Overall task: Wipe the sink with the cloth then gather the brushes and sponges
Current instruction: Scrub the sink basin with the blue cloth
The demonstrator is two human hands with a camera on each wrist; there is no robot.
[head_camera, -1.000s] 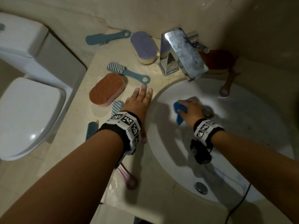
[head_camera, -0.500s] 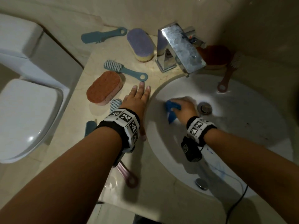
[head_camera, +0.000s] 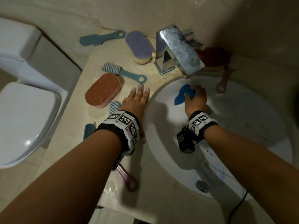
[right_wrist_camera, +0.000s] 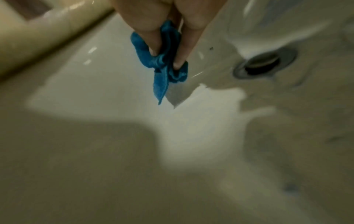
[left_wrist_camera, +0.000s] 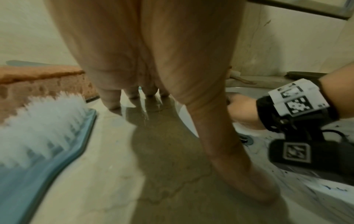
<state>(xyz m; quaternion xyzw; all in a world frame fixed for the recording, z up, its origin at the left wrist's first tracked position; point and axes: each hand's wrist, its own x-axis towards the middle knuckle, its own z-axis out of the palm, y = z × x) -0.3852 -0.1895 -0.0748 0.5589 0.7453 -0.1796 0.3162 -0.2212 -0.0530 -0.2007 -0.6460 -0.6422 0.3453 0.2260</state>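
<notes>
Gripping cloth [head_camera: 182,94], right hand [head_camera: 195,101] hides drain

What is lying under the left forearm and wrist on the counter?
A blue brush and a pink brush handle stick out from under the left forearm; their middle parts are covered.

Left hand [head_camera: 135,102] flat, fingers [head_camera: 140,90] straight; right hand [head_camera: 195,101] fisted, fingers [right_wrist_camera: 151,37] curled.

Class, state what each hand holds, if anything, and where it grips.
The right hand grips the bunched middle of the blue cloth. The left hand holds nothing; it rests flat on the beige countertop.
</notes>
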